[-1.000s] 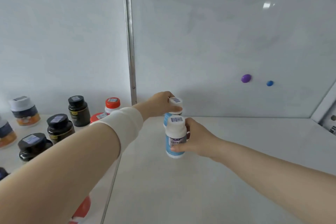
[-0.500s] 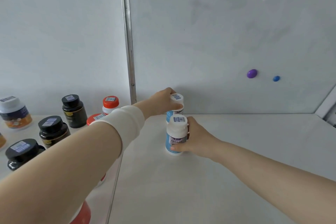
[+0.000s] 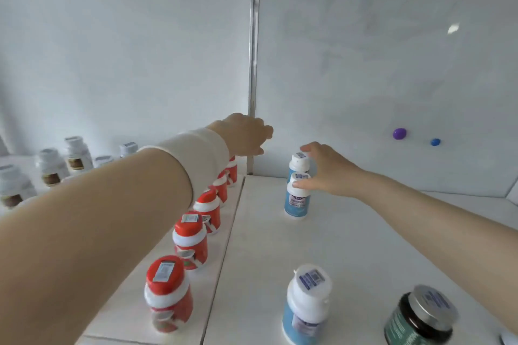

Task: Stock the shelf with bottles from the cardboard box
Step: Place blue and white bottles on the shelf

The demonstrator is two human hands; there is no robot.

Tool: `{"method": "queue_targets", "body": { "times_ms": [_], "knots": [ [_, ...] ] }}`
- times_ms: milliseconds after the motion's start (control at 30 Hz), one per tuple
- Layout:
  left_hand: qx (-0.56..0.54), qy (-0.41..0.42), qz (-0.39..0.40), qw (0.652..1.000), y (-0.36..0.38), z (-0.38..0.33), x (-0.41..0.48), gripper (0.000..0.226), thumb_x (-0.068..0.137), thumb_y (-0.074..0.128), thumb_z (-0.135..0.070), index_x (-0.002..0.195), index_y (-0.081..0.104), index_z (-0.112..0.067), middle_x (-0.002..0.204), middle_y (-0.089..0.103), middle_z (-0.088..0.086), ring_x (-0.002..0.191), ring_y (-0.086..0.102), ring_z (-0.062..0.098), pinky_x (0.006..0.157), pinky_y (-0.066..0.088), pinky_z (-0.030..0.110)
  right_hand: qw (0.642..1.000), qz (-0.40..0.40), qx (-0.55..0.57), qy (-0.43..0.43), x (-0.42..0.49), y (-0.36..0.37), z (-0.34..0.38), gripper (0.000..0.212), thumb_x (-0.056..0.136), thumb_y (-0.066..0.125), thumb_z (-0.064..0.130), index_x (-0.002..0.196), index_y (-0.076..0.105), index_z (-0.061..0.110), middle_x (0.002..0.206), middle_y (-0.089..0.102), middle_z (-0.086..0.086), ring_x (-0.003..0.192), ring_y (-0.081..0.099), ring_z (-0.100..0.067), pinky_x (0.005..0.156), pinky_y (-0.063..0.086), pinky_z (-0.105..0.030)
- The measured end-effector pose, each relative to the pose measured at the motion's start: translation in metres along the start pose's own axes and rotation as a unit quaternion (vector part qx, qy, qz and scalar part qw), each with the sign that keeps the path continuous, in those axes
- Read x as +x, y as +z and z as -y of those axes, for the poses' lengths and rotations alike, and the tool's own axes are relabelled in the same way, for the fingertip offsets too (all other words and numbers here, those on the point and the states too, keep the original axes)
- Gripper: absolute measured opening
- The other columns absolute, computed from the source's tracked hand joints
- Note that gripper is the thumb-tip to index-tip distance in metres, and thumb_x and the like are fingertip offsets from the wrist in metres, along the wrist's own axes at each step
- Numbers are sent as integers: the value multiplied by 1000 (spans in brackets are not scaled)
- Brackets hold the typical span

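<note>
Shelf [image 3: 364, 246]: white, pale panel behind.
Blue bottles [image 3: 297, 202]: two, upright, one behind the other.
Right hand [image 3: 328, 171]: fingers spread, touching both caps.
Left hand [image 3: 246, 134]: fingers loosely curled, empty.

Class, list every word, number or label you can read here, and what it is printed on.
No text can be read.
Barcode stickers on the red bottle cap and white bottle cap: too blurred.
Label on the blue plastic bottle: blurred.
Label on the dark glass jar: blurred.
</note>
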State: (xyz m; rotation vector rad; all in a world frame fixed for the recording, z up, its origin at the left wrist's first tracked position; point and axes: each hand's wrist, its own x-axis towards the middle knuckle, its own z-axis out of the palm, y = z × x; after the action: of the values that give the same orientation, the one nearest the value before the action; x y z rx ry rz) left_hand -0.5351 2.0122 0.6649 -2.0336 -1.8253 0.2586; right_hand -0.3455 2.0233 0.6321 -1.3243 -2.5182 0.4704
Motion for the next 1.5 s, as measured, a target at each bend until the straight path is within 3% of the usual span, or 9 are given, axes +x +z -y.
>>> {"method": "queue_targets", "body": {
  "times_ms": [133,233,500,667,833,1000,1200,1500],
  "knots": [
    [77,-33,8,996,-13,23,-79,45,98,42,-34,140,36,-21,133,51,4,121,50,25,99,41,35,988,-18,-131,-75,-22,17,57,71,85,62,39,143,27,15,138,37,-11,129,38,-27,104,36,-37],
    [100,-75,20,992,-18,50,-144,43,98,42,-32,139,37,-21,131,51,4,120,51,24,95,41,34,971,-34,-186,-148,-31,39,114,63,87,60,39,137,34,12,132,43,-13,120,46,-29,99,42,-40],
    [114,-232,102,960,-2,152,-350,45,96,46,-36,137,39,-20,130,53,5,118,54,25,94,44,35,935,-32,-193,-295,-51,110,313,57,92,50,36,138,31,9,136,39,-14,123,41,-32,98,37,-40],
    [91,-329,163,926,38,219,-513,45,97,45,-33,138,39,-18,133,52,5,120,53,26,99,44,38,903,-7,-198,-380,-70,195,465,56,93,46,36,140,29,11,140,36,-14,126,39,-32,101,36,-41],
    [7,-438,257,861,122,258,-675,40,95,44,-31,131,46,-15,127,56,7,115,56,27,94,47,37,870,67,-190,-451,-113,319,590,56,94,45,36,142,27,11,143,34,-14,131,35,-32,104,32,-41],
    [-117,-513,327,785,226,250,-783,40,96,47,-31,132,48,-14,133,55,9,120,54,29,96,43,38,836,188,-204,-473,-170,455,655,54,94,46,35,139,31,9,141,38,-15,130,37,-32,104,34,-42],
    [-214,-529,380,728,350,244,-855,44,95,48,-38,131,45,-13,130,55,9,119,54,29,96,45,39,784,315,-261,-467,-186,593,691,58,94,45,38,142,28,9,143,37,-15,132,35,-34,105,32,-44],
    [-310,-578,397,642,472,316,-903,50,94,48,-36,136,40,-10,133,51,14,114,55,32,91,45,39,737,427,-288,-437,-129,736,759,53,95,44,37,139,32,9,141,40,-15,130,38,-33,105,35,-42]
  ]
}}
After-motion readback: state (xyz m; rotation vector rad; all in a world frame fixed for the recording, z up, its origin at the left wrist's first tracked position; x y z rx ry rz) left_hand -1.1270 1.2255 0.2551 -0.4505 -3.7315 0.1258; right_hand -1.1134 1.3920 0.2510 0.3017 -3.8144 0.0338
